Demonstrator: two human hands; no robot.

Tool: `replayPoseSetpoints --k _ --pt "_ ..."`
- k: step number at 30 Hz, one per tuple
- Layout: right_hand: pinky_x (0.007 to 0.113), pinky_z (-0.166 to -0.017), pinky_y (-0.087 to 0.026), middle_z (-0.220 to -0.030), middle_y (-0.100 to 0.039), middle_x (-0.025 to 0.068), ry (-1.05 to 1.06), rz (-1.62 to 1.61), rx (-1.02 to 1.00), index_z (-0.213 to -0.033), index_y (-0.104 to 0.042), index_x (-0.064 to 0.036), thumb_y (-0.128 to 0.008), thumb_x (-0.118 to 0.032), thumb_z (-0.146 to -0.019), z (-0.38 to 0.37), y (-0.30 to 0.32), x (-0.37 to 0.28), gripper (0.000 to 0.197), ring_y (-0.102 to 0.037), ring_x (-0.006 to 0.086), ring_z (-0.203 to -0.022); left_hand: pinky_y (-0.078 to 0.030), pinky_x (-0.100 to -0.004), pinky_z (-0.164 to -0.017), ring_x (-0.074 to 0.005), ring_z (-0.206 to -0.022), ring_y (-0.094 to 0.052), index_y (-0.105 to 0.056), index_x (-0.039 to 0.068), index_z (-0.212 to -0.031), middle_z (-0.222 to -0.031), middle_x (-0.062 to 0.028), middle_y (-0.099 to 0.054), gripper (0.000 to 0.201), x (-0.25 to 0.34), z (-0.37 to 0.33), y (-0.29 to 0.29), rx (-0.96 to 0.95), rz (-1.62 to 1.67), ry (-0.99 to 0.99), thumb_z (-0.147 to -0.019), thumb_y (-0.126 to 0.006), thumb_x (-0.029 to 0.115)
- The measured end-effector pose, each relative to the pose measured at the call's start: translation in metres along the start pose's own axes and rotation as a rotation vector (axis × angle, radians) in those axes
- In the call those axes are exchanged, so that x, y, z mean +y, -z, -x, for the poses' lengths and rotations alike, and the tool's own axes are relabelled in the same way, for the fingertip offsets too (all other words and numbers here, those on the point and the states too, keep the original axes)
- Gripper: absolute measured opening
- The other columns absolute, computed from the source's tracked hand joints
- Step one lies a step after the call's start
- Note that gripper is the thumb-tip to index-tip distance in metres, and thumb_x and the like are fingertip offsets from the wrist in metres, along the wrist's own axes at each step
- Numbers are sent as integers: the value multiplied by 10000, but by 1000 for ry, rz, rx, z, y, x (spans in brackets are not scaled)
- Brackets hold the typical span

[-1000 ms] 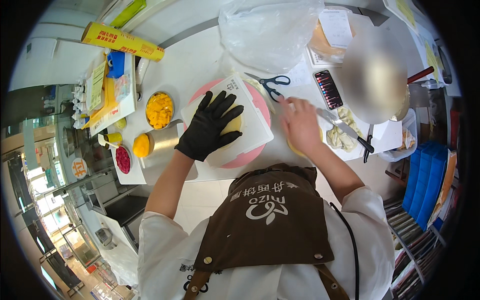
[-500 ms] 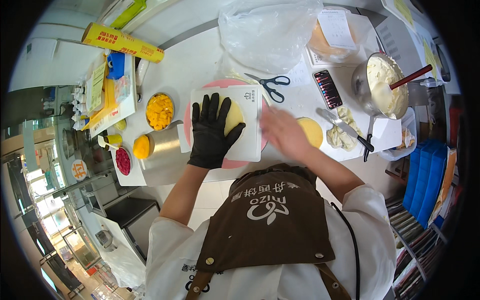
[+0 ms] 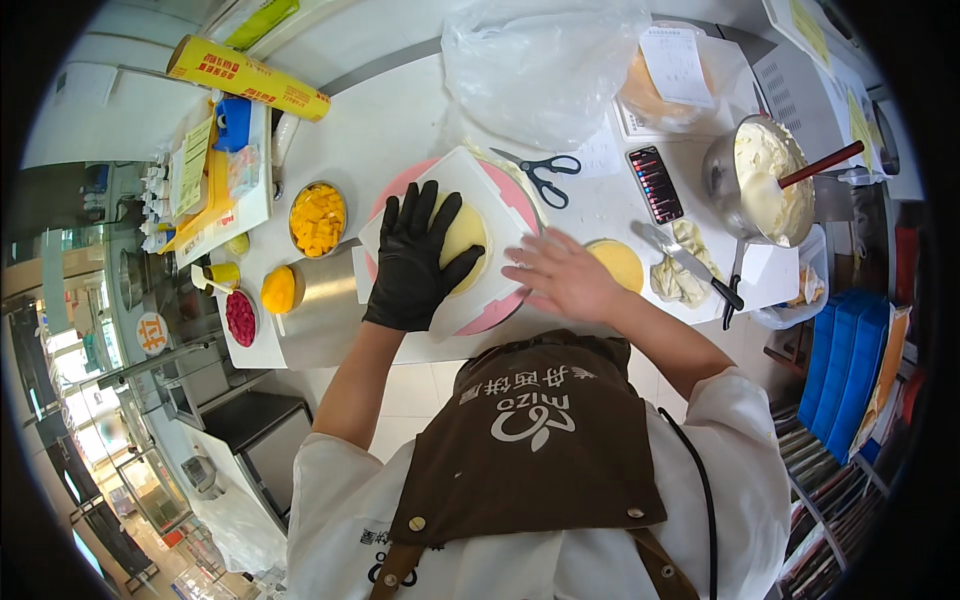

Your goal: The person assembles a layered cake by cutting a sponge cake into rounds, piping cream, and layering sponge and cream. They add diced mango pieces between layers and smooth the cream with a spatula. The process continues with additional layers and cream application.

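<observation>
My left hand (image 3: 412, 262), in a black glove, lies flat with its fingers spread on a round pale-yellow cake layer (image 3: 466, 238). Beneath the cake layer is a white square cake board (image 3: 490, 192), set at a slant on a round pink turntable (image 3: 402, 184). Its palm and fingers hide much of the cake's left side. My right hand (image 3: 566, 274) is bare and open, fingers stretched toward the right rim of the turntable; I cannot tell whether they touch it. Another round yellow cake layer (image 3: 617, 264) is just right of that hand, partly covered by it.
Black scissors (image 3: 545, 175) lie behind the turntable. On the left are a bowl of diced yellow fruit (image 3: 318, 222), a mango piece (image 3: 278, 290) and red fruit (image 3: 240, 318). A metal bowl of cream (image 3: 772, 165), a phone (image 3: 655, 184) and a knife (image 3: 690, 262) occupy the right.
The white board and cake layer have turned from nearly square-on to a slant. My right hand, blurred before, now shows spread fingers. My left hand stays on the cake.
</observation>
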State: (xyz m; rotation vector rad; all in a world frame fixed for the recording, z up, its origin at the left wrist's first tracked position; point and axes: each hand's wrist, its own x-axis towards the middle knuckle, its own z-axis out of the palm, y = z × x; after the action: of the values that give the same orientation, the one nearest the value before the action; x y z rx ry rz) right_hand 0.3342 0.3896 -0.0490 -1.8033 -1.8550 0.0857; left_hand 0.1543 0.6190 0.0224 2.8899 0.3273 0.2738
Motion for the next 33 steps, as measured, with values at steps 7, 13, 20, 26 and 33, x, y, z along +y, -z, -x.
replayPoseSetpoints --k 7,13,20,26,33 --pt "482 -968 -488 -1295 -643 144 -587 -4 56 -1260 -653 -70 -636 -129 -919 -10 -12 78 346 -604 359 -1142 -168 -581 -1242 -404 -1527 -282 -480 104 -1525 -1611 -215 -372 744 -5 -3 5 -54 6 -54 -912 -729 445" --pt "446 -951 -516 -1222 -690 142 -656 -257 -61 -1269 -668 -59 -617 -142 -934 -54 -52 112 348 -650 350 -1097 -161 -504 -1263 -390 -1548 -254 -413 33 -1559 -1643 -236 -320 723 -18 6 37 161 211 194 -937 -711 251" --pt "369 -951 -526 -1158 -744 130 -808 -776 -130 -1290 -683 -50 -717 -281 -915 -143 -110 171 442 -696 256 -1068 -274 -394 -1221 -313 -1514 -356 -374 19 -1573 -1599 -207 -418 539 -51 110 38 421 329 695 -1068 -537 118" --pt "403 -930 -519 -1126 -735 202 -679 -378 -583 -1184 -734 -70 -729 -359 -871 -175 -124 169 426 -689 340 -1085 -266 -428 -1231 -327 -1521 -342 -365 25 -1578 -1616 -201 -397 546 -29 135 19 355 396 920 -1084 -526 193" --pt "338 -810 -501 -827 -720 102 -825 -1051 -61 -825 -708 -10 -668 -433 -935 -133 -53 181 439 -661 186 -832 -371 -386 -1189 -242 -1382 -527 -493 -12 -1497 -1467 -129 -591 705 -42 179 -64 573 1583 1369 -1102 -353 554"
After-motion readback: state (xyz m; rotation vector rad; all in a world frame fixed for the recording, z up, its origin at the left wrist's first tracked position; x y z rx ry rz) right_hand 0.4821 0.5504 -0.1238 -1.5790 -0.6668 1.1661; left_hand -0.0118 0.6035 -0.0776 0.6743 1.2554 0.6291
